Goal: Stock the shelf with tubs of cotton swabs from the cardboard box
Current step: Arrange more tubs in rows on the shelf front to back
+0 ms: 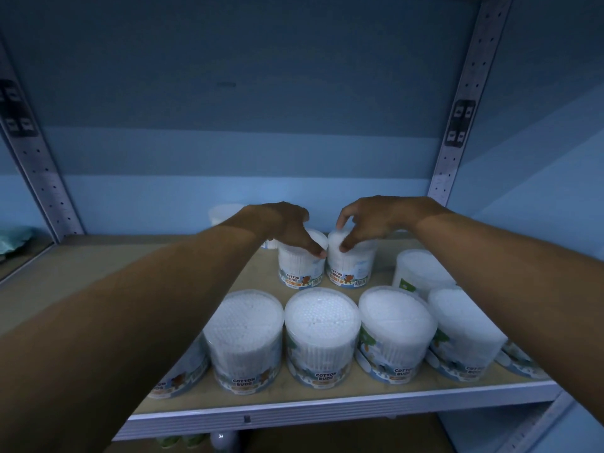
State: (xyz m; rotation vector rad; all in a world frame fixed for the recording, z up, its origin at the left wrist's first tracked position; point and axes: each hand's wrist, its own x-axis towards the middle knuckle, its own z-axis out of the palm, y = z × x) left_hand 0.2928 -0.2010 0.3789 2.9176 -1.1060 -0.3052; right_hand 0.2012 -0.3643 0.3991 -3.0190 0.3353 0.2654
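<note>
Two clear tubs of cotton swabs stand side by side in the second row of the wooden shelf (385, 398). My left hand (287, 227) grips the lid of the left tub (300, 269) from above, thumb on its near rim. My right hand (369, 220) grips the top of the right tub (351, 269) the same way. Both tubs sit upright on the board, labels reading "Cotton Buds" facing me. Several more tubs fill the front row, such as the middle one (322, 335). The cardboard box is not in view.
Another tub (421, 273) stands at the right in the second row, and one (224, 213) sits at the back behind my left hand. Perforated metal uprights (464, 103) frame the bay. The shelf's left part (98, 266) is bare board. A teal item (14, 240) lies in the neighbouring bay.
</note>
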